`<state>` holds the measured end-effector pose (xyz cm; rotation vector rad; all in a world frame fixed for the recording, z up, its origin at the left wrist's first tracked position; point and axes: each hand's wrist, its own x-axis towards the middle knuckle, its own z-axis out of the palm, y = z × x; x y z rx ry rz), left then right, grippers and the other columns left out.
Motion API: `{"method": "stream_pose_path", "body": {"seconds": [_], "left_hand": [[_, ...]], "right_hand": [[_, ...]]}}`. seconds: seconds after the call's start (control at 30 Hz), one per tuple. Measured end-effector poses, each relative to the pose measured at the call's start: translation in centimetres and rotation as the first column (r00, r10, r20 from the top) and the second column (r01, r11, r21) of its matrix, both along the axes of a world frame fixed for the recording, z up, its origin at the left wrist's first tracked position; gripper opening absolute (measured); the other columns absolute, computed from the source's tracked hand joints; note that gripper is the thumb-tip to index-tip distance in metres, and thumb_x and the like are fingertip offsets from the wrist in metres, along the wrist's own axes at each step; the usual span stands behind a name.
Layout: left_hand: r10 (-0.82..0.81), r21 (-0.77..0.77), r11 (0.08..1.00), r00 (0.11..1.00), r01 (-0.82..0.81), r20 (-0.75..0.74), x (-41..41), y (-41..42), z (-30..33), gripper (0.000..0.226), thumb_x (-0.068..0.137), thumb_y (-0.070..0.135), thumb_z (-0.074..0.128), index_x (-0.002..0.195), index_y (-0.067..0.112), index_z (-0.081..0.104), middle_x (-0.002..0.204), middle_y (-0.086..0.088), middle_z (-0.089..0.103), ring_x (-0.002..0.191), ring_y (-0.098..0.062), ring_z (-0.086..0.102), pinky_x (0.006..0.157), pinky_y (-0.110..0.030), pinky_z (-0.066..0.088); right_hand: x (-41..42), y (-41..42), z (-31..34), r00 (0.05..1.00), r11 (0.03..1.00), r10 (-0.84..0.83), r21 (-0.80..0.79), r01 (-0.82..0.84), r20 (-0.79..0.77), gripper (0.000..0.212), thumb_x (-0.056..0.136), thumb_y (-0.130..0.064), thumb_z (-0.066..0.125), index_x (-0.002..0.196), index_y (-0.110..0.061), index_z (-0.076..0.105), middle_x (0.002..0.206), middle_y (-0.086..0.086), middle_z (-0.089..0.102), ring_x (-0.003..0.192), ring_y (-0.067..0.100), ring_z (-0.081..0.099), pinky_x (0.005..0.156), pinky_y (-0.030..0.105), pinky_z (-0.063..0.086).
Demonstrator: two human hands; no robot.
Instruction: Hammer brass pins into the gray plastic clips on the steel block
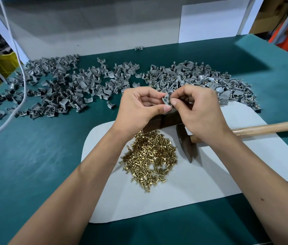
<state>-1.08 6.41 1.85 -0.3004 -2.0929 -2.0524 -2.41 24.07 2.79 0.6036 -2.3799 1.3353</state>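
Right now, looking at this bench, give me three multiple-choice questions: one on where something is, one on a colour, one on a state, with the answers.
1. Where does the hammer lie?
A. on the white sheet, right of the brass pins
B. on the far clip pile
C. in the right hand

2. What colour is the table cover?
A. red
B. teal green
C. black

3. What is the left hand doing?
A. resting flat
B. gripping the hammer
C. pinching a gray clip with the right hand

Answers: 1 A, its head rests on the sheet beside the pins. 2 B, the cover is teal. 3 C, both hands' fingertips meet on the clip.
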Motion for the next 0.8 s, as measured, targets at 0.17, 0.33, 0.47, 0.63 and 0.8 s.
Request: {"method": "stream_pose_path", "body": {"seconds": [0.17,0.33,0.47,0.63,0.8], "left_hand": [[0.016,-0.044,0.999,1.0,-0.015,0.012,0.1,0.2,0.1,0.032,0.067,-0.012,0.086,0.091,0.006,0.074,0.076,-0.004,0.077,0.072,-0.016,0.074,0.074,-0.027,0.062],[0.036,-0.078,0.996,0.999,-0.034,0.014,0.2,0.4,0.3,0.031,0.067,-0.014,0.086,0.091,0.003,0.075,0.075,-0.006,0.076,0.07,-0.015,0.072,0.072,-0.024,0.062],[0.054,-0.106,0.993,0.999,-0.052,0.01,0.2,0.4,0.4,0.03,0.068,-0.014,0.085,0.092,0.001,0.074,0.082,-0.02,0.074,0.074,-0.021,0.071,0.074,-0.027,0.062],[0.061,-0.163,0.985,0.998,-0.062,-0.008,0.3,0.6,0.5,0.02,0.08,-0.006,0.082,0.098,0.0,0.074,0.083,-0.012,0.075,0.077,-0.017,0.072,0.079,-0.03,0.061],[0.139,-0.306,0.939,0.987,-0.159,-0.086,0.2,0.1,0.2,0.012,0.085,0.003,0.08,0.096,0.007,0.079,0.094,-0.006,0.078,0.094,-0.013,0.074,0.092,-0.029,0.058]], "right_hand": [[0.0,-0.2,0.0,0.998,0.999,-0.033,0.027,0.031,0.052,0.011,0.09,-0.009,0.072,0.087,-0.019,0.075,0.078,-0.009,0.07,0.072,0.005,0.066,0.07,0.022,0.055],[0.1,-0.5,0.1,0.996,0.997,-0.064,0.057,0.06,0.068,0.01,0.09,-0.01,0.072,0.088,-0.019,0.075,0.079,-0.008,0.07,0.074,0.007,0.065,0.071,0.022,0.052],[0.2,-0.5,0.2,0.995,0.994,-0.073,0.083,0.067,0.071,0.011,0.089,-0.009,0.072,0.087,-0.019,0.074,0.077,-0.009,0.069,0.071,0.005,0.065,0.069,0.018,0.051],[0.1,-0.1,0.7,0.998,0.995,-0.048,0.092,0.043,0.048,0.011,0.088,-0.008,0.073,0.087,-0.018,0.077,0.073,-0.014,0.067,0.065,-0.003,0.062,0.063,0.006,0.043],[-0.4,2.8,2.9,0.992,0.963,0.04,0.26,-0.07,0.117,0.016,0.089,-0.026,0.077,0.075,-0.025,0.072,0.067,-0.012,0.067,0.063,0.003,0.06,0.063,0.018,0.047]]}}
